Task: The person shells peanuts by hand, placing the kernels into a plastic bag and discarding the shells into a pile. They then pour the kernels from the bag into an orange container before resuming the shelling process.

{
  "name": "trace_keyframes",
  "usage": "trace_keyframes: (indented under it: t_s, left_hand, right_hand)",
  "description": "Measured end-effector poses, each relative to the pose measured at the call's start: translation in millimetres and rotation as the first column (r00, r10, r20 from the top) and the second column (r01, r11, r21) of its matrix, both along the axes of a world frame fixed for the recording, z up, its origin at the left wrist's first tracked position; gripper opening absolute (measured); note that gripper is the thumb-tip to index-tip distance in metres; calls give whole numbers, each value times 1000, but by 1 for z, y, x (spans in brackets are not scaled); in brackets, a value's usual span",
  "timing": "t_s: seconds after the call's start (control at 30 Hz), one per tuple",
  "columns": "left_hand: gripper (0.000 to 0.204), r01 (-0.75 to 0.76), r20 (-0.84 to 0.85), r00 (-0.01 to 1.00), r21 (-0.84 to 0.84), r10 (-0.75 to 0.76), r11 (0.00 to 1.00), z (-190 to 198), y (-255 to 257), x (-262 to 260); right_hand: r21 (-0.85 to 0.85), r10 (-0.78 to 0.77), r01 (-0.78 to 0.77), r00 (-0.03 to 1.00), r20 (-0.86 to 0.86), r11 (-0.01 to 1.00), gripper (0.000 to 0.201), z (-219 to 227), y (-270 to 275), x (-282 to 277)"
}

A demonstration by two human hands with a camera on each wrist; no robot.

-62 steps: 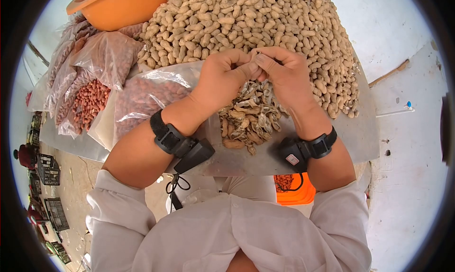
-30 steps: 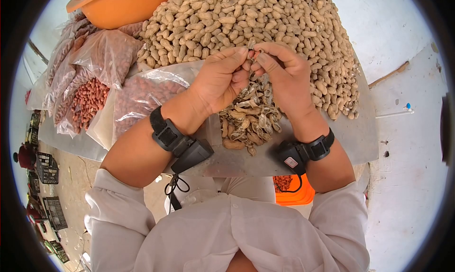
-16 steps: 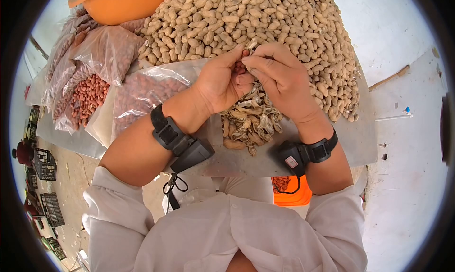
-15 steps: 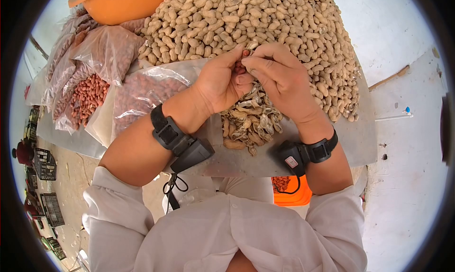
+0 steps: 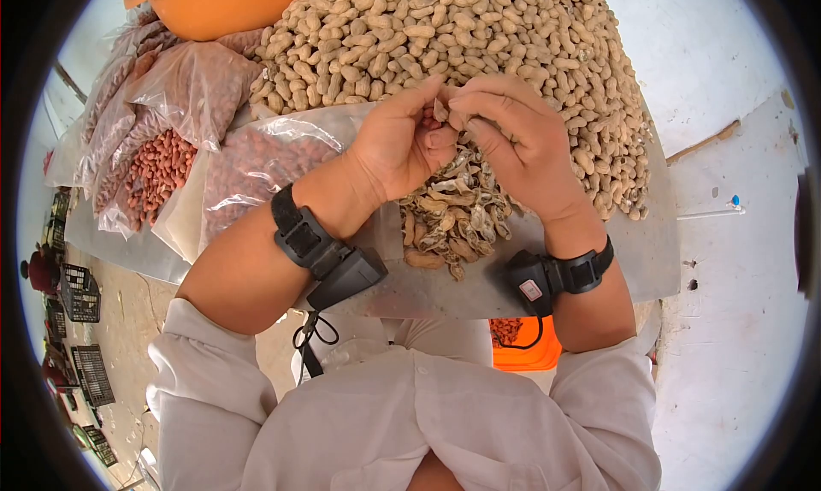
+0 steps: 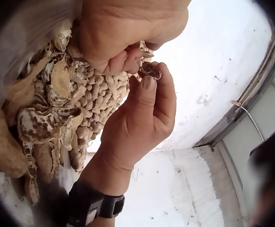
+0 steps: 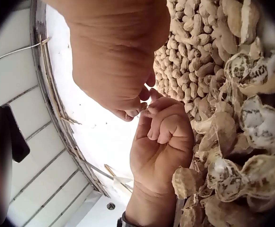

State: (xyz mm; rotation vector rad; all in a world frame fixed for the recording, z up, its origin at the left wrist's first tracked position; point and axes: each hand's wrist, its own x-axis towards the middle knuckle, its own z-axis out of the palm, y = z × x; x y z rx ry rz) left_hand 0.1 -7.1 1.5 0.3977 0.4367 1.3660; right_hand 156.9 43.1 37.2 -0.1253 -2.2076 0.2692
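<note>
Before the large heap of unshelled peanuts [image 5: 385, 38], both hands meet above a pile of broken shells [image 5: 457, 209]. The left hand [image 5: 393, 149] is palm up with its fingers curled round red kernels [image 5: 424, 116], partly hidden, and a brownish piece shows by its thumb tip. Close beside it, the right hand [image 5: 526, 144] has its thumb and forefinger together. In the left wrist view, the right hand [image 6: 135, 118] pinches a dark, open shell piece [image 6: 149, 71]. The right wrist view shows the left hand [image 7: 163, 142] with bent fingers under the right hand [image 7: 118, 56].
Plastic bags of red kernels [image 5: 162, 170] lie at the left, one clear bag [image 5: 274, 162] beside the left forearm. An orange basin [image 5: 222, 8] stands behind them. Below the metal tabletop [image 5: 410, 304] is an orange container [image 5: 547, 350]. A white wall [image 5: 735, 320] rises at the right.
The hands have opened out from their close pinch, the left turning palm up. Since half a second ago, the pale shell above the fingertips has gone from sight and the right hand has shifted slightly right.
</note>
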Motion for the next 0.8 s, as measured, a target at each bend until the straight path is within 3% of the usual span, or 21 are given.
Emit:
trace_keyframes:
  t_s: [0.1,0.2,0.3,0.4,0.5,0.6,0.8]
  left_hand:
    - [28,-13,-73,997,-11,13,1000,4,-2,1]
    - [30,12,-78,997,-8,-13,1000,5,-3,0]
    - [34,9,-120,993,-5,-10,1000,3,-3,1]
    - [37,-20,-132,991,1,20,1000,2,-3,2]
    - [39,-68,-243,968,2,66,998,0,-2,6]
    - [42,-129,-363,923,16,126,992,4,-7,12]
    - [41,-117,-275,955,-14,109,993,-1,-1,11]
  right_hand:
    - [-314,1,-32,995,-99,949,17,-3,-5,0]
    - [-559,-67,-9,991,-115,829,18,-9,-2,5]
    - [-685,-43,-28,995,-86,728,17,-2,-9,5]
    - [-639,-39,26,999,-7,769,15,-9,-10,-1]
    - [-287,-123,167,979,165,943,17,-8,-7,-2]
    - [-242,-125,165,977,170,956,18,-12,-8,-4]
    - [-184,-149,161,986,76,970,18,-18,-7,-7]
